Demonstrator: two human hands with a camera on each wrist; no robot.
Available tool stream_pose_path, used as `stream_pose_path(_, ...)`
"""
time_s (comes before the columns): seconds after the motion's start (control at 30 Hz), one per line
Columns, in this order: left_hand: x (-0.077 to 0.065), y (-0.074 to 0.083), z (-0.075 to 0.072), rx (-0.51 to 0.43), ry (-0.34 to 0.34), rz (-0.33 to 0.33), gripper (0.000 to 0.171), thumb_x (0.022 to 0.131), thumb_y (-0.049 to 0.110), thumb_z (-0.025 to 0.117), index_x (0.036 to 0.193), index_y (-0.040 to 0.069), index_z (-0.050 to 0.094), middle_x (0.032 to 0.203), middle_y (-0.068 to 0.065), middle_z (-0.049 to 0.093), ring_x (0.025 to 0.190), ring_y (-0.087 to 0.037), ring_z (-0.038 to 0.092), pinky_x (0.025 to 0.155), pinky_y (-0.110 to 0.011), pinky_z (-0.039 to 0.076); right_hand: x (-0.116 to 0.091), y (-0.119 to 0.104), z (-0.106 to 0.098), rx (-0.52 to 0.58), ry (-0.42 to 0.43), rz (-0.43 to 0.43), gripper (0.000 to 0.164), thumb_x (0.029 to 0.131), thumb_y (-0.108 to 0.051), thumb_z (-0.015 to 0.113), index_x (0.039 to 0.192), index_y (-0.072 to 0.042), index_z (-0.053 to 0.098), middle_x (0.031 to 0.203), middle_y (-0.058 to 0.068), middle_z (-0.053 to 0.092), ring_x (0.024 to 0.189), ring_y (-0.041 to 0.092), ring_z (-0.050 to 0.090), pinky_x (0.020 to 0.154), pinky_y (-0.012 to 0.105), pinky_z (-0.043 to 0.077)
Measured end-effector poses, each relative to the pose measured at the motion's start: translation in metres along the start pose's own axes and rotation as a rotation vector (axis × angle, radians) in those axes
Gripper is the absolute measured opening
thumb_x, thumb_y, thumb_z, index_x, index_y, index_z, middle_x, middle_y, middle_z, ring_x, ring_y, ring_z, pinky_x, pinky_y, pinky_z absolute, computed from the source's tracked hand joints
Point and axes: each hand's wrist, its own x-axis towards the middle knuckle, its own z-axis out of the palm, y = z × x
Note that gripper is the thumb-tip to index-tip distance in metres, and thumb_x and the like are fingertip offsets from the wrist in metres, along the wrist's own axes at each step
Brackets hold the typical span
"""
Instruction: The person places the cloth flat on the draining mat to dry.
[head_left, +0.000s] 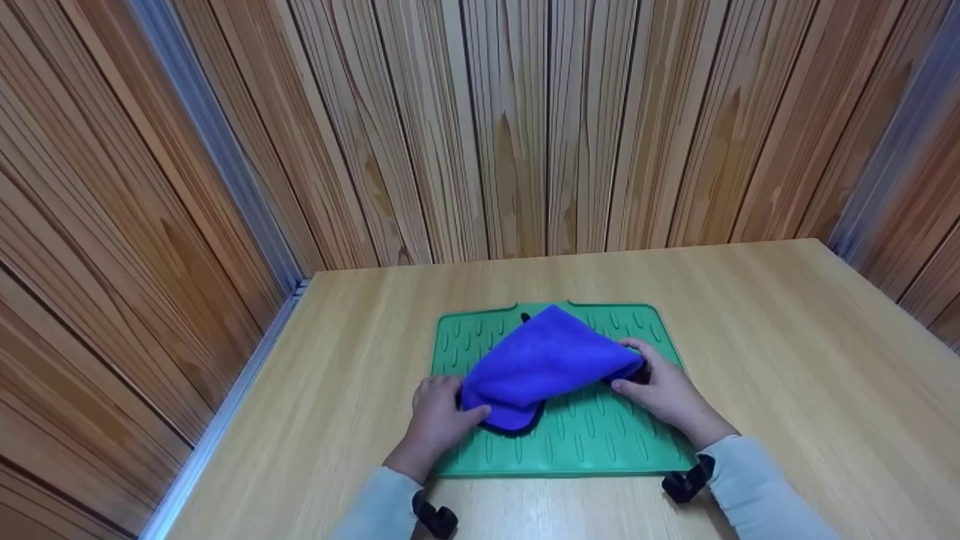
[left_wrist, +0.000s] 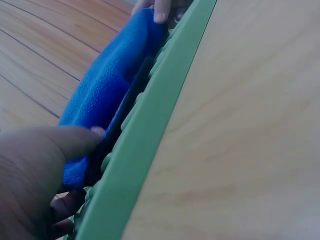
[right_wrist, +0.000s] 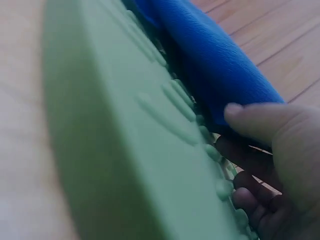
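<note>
A blue cloth (head_left: pixel 547 356) with a dark edge lies folded over the green ridged mat (head_left: pixel 585 442). At its left end my left hand (head_left: pixel 439 416) grips the cloth, thumb on top and fingers beneath. My right hand (head_left: pixel 667 386) pinches the right corner, which is lifted off the mat. In the left wrist view, the left thumb (left_wrist: pixel 82 140) presses on the blue cloth (left_wrist: pixel 105 80) close to the mat's edge (left_wrist: pixel 145 135). The right wrist view has the right hand (right_wrist: pixel 280 155) holding the cloth (right_wrist: pixel 215 60) between thumb and fingers, just above the ridges.
The mat rests on a light wooden table (head_left: pixel 360 360). Wood-panelled walls (head_left: pixel 510 135) stand behind and at both sides, with a metal strip (head_left: pixel 217 420) along the left edge. A black strap mount sits on each wrist.
</note>
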Motion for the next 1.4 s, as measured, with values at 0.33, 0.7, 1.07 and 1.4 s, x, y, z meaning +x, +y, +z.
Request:
stream_pose_path(0.33, 0.004, -0.006, -0.006, -0.197, 0.051, 0.003, 0.012, 0.095, 0.013, 0.070, 0.104, 0.007, 0.067, 0.103, -0.007, 0.066, 0.104, -0.027, 0.056, 0.088, -0.045, 0.048, 0.002, 0.001, -0.002, 0.033, 0.077, 0.000, 0.055, 0.097, -0.006, 0.065, 0.147, -0.010, 0.042, 0.118, 0.015, 0.069, 0.102, 0.022, 0.062, 0.086, 0.033, 0.046)
stream_pose_path(0.7, 0.008, -0.021, -0.024, -0.549, 0.088, -0.128, 0.026, 0.098, 0.010, 0.066, 0.116, 0.004, 0.048, 0.073, 0.000, 0.049, 0.069, -0.017, 0.046, 0.064, -0.029, 0.038, -0.001, 0.010, -0.013, 0.149, 0.185, -0.054, 0.053, 0.095, 0.005, 0.059, 0.144, -0.004, 0.041, 0.085, 0.006, 0.059, 0.072, 0.014, 0.050, 0.069, 0.025, 0.040)
stream_pose_path(1.07, -0.001, -0.018, -0.019, -0.378, -0.017, -0.080, 0.061, 0.092, 0.025, 0.077, 0.145, 0.019, 0.048, 0.112, -0.008, 0.065, 0.106, -0.027, 0.059, 0.090, -0.045, 0.049, -0.004, 0.013, -0.012, 0.085, 0.036, -0.061, 0.060, 0.097, -0.007, 0.066, 0.149, -0.009, 0.037, 0.104, 0.011, 0.069, 0.094, 0.020, 0.061, 0.086, 0.035, 0.043)
stream_pose_path(1.4, -0.007, -0.018, -0.018, -0.296, 0.005, 0.029, 0.066, 0.097, 0.013, 0.069, 0.155, 0.024, 0.038, 0.081, -0.004, 0.053, 0.075, -0.020, 0.051, 0.065, -0.032, 0.041, -0.008, 0.016, -0.010, 0.061, -0.025, -0.072, 0.058, 0.100, -0.017, 0.065, 0.152, -0.014, 0.038, 0.125, 0.012, 0.070, 0.116, 0.021, 0.064, 0.097, 0.025, 0.043)
